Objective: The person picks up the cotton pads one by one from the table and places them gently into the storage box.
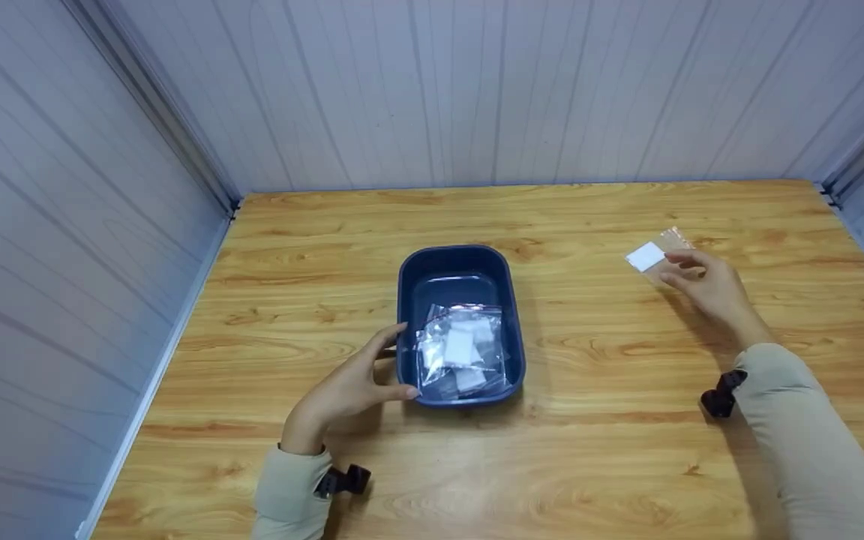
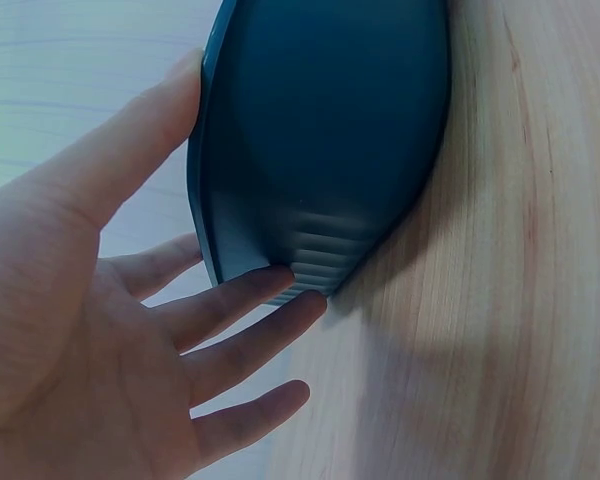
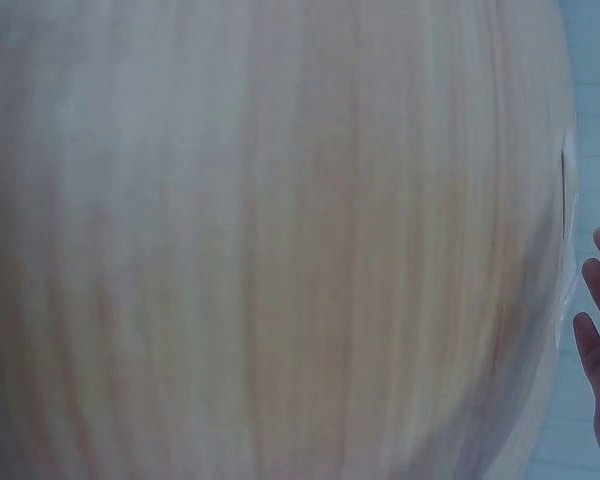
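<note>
A dark blue plastic bin (image 1: 453, 288) stands on the table near the middle of the head view. Several small clear zip bags (image 1: 460, 348) with white pieces inside are piled in its near half. My left hand (image 1: 346, 386) is at the bin's left side, thumb at the near corner of the rim. The left wrist view shows its extended fingers (image 2: 235, 302) against the bin's outer wall. At the right, my right hand (image 1: 713, 291) reaches over a single clear bag with a white piece (image 1: 646, 256), thumb and forefinger apart at the bag's edge.
The wood-grain table (image 1: 312, 247) runs back to a pale panelled wall (image 1: 454, 97). Another panelled wall (image 1: 64, 262) borders it on the left. Each wrist carries a small black camera, such as the right one (image 1: 718, 400).
</note>
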Motion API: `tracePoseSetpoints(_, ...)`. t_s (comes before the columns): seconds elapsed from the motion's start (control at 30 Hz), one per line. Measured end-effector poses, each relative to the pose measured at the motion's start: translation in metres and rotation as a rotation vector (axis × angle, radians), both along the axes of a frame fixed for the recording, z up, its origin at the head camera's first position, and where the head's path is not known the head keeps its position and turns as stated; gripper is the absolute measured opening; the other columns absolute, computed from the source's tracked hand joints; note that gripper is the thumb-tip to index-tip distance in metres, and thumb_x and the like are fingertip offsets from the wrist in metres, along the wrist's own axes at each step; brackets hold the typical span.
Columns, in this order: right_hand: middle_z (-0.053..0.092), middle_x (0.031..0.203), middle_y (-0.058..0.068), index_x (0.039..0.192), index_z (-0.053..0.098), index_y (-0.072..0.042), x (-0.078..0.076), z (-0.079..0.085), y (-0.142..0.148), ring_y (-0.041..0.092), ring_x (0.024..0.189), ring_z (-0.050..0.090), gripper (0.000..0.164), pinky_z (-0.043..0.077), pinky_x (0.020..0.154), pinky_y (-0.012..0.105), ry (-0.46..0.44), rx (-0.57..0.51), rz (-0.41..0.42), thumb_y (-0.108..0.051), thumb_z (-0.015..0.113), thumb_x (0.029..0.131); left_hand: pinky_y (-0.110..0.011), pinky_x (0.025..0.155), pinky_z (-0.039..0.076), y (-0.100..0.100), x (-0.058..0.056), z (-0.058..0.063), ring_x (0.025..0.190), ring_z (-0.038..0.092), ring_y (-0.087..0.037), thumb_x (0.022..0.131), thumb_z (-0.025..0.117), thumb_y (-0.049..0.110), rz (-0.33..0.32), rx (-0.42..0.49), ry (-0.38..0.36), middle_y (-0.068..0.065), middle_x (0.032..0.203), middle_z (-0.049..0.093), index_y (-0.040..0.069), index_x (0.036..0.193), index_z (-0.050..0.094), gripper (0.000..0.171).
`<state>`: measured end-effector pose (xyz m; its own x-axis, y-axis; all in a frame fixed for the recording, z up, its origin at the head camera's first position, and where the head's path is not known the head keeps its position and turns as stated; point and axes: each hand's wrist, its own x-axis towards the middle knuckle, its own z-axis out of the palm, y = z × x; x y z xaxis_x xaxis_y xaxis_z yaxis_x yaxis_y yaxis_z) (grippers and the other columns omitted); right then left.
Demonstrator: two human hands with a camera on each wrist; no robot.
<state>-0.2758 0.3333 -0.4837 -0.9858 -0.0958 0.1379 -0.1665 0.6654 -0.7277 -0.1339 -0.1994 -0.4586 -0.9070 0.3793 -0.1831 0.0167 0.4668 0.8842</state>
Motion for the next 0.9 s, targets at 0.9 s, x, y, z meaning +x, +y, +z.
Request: tracePoseSetpoints(0.9, 0.039, 0.143, 0.037, 0.143, 0.043, 0.008, -0.017, -0.007, 0.005, 0.052, 0.132, 0.036, 0.071, 0.032, 0.106, 0.064, -0.151, 0.105, 0.043, -0.031, 0.073, 0.092, -0.061, 0.116, 0.015, 0.000, 0.000, 0.000, 0.142, 0.034, -0.033, 0.082, 0.082, 0.029, 0.003, -0.013, -0.002, -0.012, 0.156, 0.034, 0.019, 0.157, 0.025, 0.095)
